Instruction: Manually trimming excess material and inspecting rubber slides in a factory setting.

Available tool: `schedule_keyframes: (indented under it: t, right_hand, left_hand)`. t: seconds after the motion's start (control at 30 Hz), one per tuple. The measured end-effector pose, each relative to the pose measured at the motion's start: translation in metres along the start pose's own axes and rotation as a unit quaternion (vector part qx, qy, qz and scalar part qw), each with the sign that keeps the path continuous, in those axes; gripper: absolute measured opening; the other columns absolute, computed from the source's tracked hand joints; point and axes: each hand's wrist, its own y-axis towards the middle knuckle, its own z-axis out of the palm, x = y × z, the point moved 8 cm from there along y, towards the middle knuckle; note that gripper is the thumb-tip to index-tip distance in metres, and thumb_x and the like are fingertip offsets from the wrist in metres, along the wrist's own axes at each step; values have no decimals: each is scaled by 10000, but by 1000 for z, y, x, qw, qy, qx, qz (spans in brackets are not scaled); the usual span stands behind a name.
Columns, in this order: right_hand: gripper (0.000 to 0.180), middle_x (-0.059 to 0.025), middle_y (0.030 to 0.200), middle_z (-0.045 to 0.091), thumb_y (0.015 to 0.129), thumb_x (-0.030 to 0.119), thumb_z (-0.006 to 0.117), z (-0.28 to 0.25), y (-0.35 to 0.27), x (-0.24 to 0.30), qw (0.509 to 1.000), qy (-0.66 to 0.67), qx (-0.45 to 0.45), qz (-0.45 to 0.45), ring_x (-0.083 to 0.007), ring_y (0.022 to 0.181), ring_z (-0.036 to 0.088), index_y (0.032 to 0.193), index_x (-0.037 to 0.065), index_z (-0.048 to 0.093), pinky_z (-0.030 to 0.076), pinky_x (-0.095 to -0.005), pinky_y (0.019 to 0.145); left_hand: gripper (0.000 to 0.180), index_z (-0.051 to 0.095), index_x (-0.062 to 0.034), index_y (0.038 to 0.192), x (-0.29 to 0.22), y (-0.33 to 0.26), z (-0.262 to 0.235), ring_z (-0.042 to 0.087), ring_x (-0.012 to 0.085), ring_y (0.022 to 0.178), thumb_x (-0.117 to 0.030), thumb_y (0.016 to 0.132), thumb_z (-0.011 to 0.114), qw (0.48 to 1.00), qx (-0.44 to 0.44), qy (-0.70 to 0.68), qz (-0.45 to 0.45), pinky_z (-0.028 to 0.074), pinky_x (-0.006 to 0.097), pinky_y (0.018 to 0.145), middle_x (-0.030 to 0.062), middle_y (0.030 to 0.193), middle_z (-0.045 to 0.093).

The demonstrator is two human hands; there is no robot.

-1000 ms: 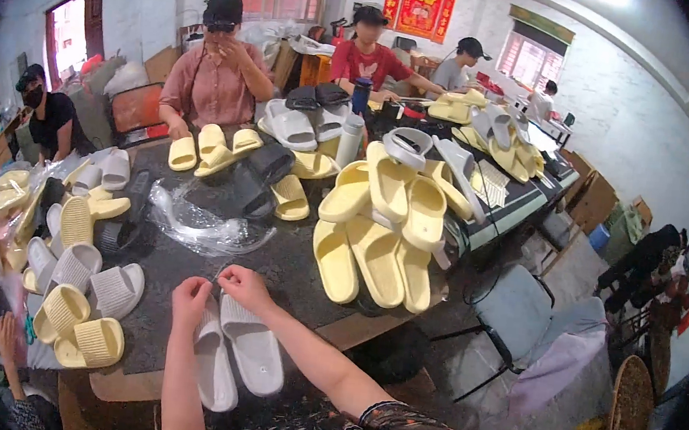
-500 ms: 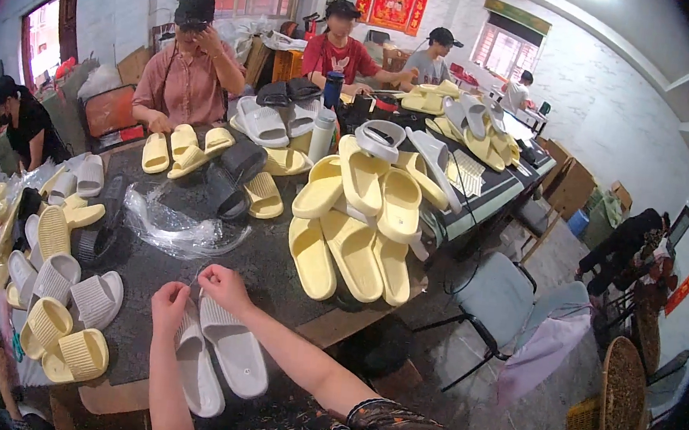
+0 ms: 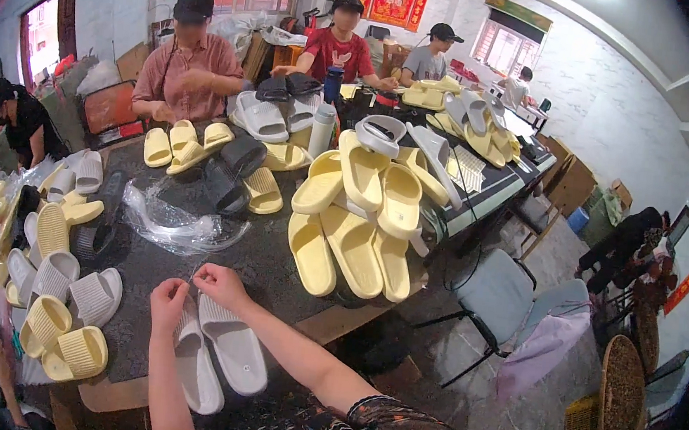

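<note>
A pair of grey slide slippers (image 3: 238, 360) lies side by side at the table's front edge, toes pointing away from me. Over their ribbed straps, my left hand (image 3: 169, 306) and my right hand (image 3: 222, 286) are close together, each pinched closed. Between the fingertips shows a thin, pale strand (image 3: 194, 270), too fine to make out fully; both hands seem to hold it. Just beyond them a bundle of clear plastic strands (image 3: 174, 219) rests on the dark table.
Yellow slippers (image 3: 349, 249) are stacked to the right; more yellow and grey slippers (image 3: 96, 297) sit left beside plastic bags. Black slippers (image 3: 232, 173) and a pale bottle (image 3: 322, 132) stand farther back. Co-workers (image 3: 188, 76) sit across the table. A grey chair (image 3: 490, 299) is at the right.
My hands stay nearly in place, pinched over the grey slippers. Across the table, the co-worker in the pink shirt has lowered a hand from the face; the one in red has spread both arms.
</note>
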Motion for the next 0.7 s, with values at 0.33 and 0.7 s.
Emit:
schedule_keyframes:
  t: [0.33,0.7]
  right_hand:
    - [158,8,613,581,836,196,679,-4,-4,14,1000,15,-11,-17,-67,543,495,892,50,662,413,-267,528]
    - [185,-5,639,597,843,221,673,-2,-2,5,1000,15,-19,-4,-85,562,511,897,44,662,420,-284,537]
  left_hand:
    - [131,673,7,881,10,-1,-4,564,82,655,-120,849,664,999,-5,51,-16,465,256,626,22,730,646]
    - [140,670,15,884,8,1,-4,576,86,693,-119,848,660,998,-11,63,10,469,253,652,31,753,653]
